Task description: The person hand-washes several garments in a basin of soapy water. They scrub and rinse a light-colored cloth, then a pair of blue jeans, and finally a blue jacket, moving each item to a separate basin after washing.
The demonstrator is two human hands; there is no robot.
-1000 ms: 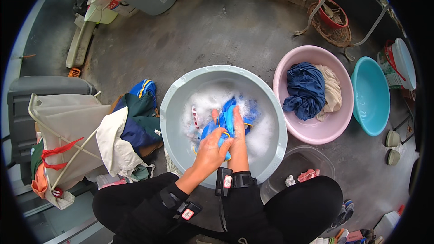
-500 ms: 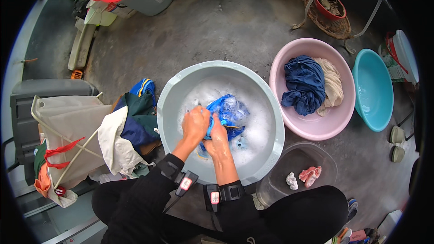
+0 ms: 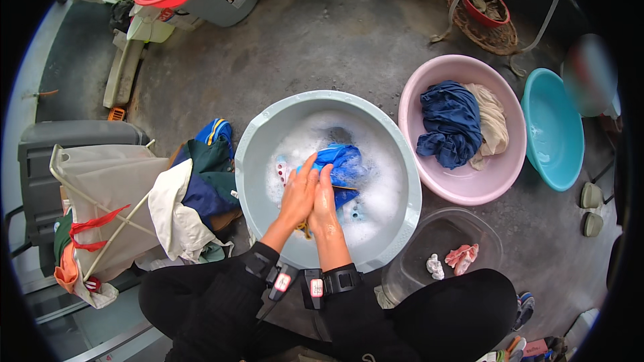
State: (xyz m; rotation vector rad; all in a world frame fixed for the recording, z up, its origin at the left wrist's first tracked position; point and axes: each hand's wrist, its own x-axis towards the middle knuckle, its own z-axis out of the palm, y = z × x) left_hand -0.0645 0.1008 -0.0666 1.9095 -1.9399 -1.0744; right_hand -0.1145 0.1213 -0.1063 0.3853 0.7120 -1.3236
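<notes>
A pale grey-blue basin (image 3: 394,226) of white suds (image 3: 392,184) stands before me. In it lies a wet bright-blue garment (image 3: 344,159) with a thin yellow-orange trim, bunched just beyond my fingers. My left hand (image 3: 299,194) and my right hand (image 3: 325,206) press together side by side, closed on the near part of the garment, which their palms mostly hide. A small white piece with dark red dots (image 3: 281,168) shows in the foam left of my hands. Light-blue cloth (image 3: 355,212) pokes out of the suds on the right.
On the right are a pink basin (image 3: 439,191) with navy cloth (image 3: 451,124) and beige cloth (image 3: 492,121), a turquoise basin (image 3: 553,131), and a clear tub (image 3: 409,255). A folding hamper (image 3: 111,188) and piled clothes (image 3: 176,208) stand at left.
My left hand has turned from a curled fist to straighter fingers and come against the right hand. The blue garment has shifted, and the dotted white piece now shows.
</notes>
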